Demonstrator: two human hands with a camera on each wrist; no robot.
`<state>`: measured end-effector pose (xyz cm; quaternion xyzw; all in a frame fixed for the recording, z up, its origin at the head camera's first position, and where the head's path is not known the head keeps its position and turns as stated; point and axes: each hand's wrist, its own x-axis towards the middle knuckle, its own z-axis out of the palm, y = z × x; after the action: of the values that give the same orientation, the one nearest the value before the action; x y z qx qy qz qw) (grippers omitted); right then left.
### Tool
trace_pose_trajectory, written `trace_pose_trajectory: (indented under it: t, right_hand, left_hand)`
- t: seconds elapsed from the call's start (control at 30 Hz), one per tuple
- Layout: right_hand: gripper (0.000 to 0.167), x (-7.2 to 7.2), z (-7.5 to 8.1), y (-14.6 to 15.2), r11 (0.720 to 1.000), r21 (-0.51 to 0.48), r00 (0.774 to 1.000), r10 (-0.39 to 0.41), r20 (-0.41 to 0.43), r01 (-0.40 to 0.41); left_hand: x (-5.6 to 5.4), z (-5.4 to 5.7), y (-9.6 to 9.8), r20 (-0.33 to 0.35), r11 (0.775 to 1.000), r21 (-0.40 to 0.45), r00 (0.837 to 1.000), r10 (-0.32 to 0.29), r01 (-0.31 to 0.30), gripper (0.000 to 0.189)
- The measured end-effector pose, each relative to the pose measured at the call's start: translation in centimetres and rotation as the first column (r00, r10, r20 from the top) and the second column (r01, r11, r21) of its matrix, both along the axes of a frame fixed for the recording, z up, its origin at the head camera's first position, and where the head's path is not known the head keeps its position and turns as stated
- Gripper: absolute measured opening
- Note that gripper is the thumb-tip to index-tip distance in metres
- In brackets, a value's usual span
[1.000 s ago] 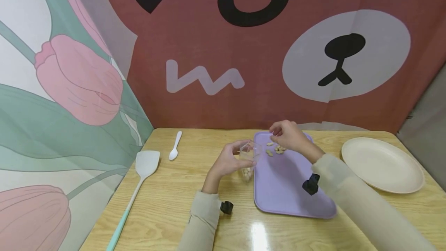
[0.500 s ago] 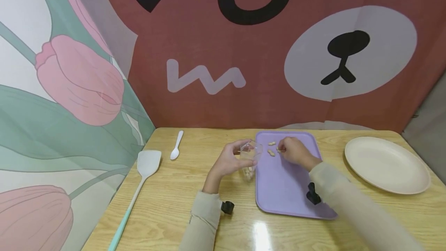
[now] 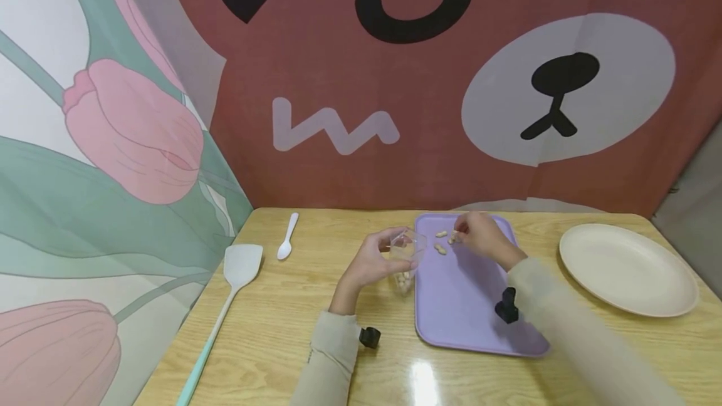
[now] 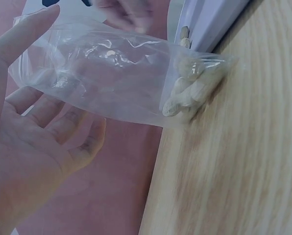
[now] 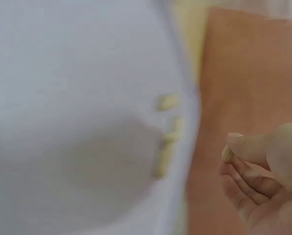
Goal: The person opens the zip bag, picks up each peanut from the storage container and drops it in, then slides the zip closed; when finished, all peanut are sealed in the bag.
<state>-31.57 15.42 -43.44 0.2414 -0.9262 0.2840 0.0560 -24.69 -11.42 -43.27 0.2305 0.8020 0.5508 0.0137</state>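
Note:
My left hand [image 3: 373, 259] holds a clear plastic bag [image 4: 116, 73] by its mouth, thumb on one side and fingers on the other. Several unshelled peanuts [image 4: 191, 93] lie in the bag's bottom, which hangs beside the left edge of a purple tray [image 3: 468, 312]. Over the tray's far part, my right hand [image 3: 486, 237] pinches a peanut [image 5: 228, 154] between thumb and forefinger, raised off the surface. Near it, a few more peanuts [image 3: 440, 249] lie on the tray, blurred in the right wrist view.
To the right of the tray stands a cream oval plate [image 3: 628, 271]. On the left lie a small white spoon [image 3: 286, 243] and a long white spatula [image 3: 242, 265] with a green handle. A printed cloth [image 3: 338, 180] rises behind the wooden table [image 3: 271, 331].
My right hand has come down from above the tray's far edge to the peanuts, then risen slightly with one pinched. The left hand and bag have stayed nearly still.

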Motion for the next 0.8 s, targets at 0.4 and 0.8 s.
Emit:
trace_pose_trajectory:
  t: [0.4,0.8]
  right_hand:
    - [0.007,3.1,8.0,-4.6,0.988,-0.105,0.994,0.107,-0.038,-0.111]
    - [0.011,6.0,8.9,-8.3,0.967,0.019,0.953,0.253,-0.165,-0.253]
  left_hand:
    - [0.1,0.1,0.1,0.010,1.000,0.000,1.000,-0.004,0.004,0.066]
    - [0.0,0.0,-0.2,-0.011,1.000,-0.003,1.000,-0.011,0.011,0.056]
